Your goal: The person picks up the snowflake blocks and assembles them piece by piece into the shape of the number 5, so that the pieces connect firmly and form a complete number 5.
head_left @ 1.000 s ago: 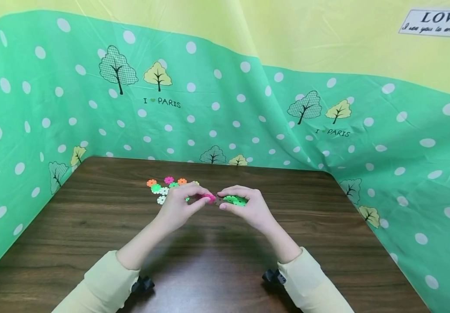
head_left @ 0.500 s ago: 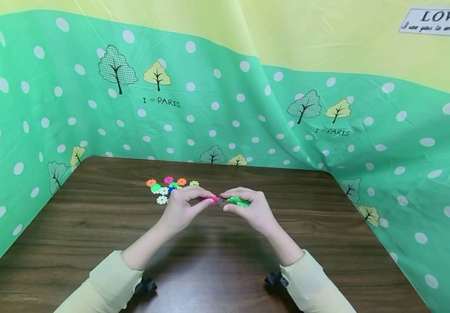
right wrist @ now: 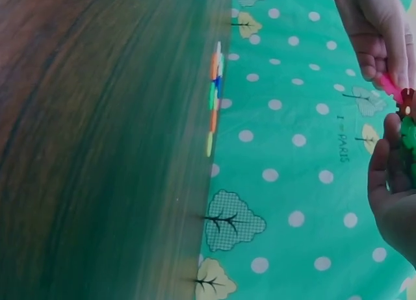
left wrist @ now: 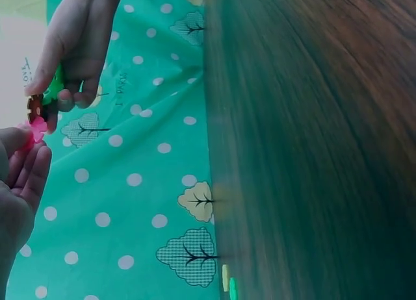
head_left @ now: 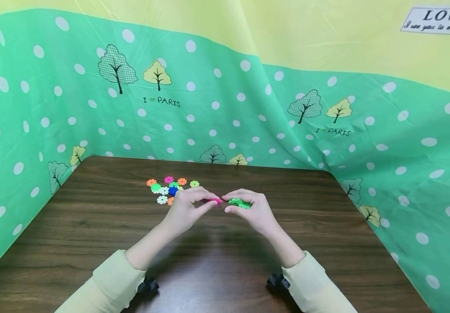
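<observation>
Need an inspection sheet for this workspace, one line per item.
Surface: dark wood-grain table.
Job's things: pink disc meets the brown disc, next to green discs; whether pink is fully slotted, can't tell. Loose discs in mixed colours lie left of centre, some partly behind the left grip.
Clutter: nothing seen.
Grips: bare hands; left pinches the pink disc, right grip holds the brown and green discs. A black device sits by each sleeve.
Cables: nothing seen.
Surroundings: green and yellow curtain, printed with dots, trees and lettering.
</observation>
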Tool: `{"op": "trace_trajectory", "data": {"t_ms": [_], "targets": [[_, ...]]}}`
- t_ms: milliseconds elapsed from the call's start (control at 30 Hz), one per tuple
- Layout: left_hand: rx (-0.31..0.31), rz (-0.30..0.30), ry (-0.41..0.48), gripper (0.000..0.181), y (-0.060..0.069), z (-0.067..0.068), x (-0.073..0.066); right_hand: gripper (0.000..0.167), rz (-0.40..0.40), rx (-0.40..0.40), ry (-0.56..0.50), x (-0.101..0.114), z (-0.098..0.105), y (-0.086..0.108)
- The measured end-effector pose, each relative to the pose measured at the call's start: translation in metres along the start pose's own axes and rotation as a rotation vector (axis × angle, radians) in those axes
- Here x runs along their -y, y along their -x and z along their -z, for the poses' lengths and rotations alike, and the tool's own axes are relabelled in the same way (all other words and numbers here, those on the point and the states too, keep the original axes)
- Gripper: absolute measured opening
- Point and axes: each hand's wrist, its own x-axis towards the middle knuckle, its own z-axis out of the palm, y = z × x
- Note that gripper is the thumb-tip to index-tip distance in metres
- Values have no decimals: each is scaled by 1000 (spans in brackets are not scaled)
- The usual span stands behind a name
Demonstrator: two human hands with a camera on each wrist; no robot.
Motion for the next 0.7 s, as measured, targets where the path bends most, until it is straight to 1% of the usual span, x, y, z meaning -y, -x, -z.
{"op": "trace_trajectory", "data": {"t_ms": [67,167,233,300,333,433,567,700], "targets": [[10,-1,-3,13,-1,0,0,28,-8,-4,5,-8,0,0],[10,26,-2,15,-4,1,1,29,-23,-12,1,-22,0,-1],[-2,62,4,18,-4,2,0,30,-37,-12,-13,-29,1,-3],[-16,104,4,19,-4,4,-1,30,-34,-9,-18,-30,2,-3],[-22,120,3,19,-3,4,-2,29,-29,-5,-23,-29,3,-3],[-30,146,11,17,0,4,-2,29,10,16,-13,-16,4,-2],[-40,156,9,14,3,1,-3,31,84,49,28,4,4,-2],[-47,179,3,11,4,0,-6,25,104,31,64,12,2,-2]]}}
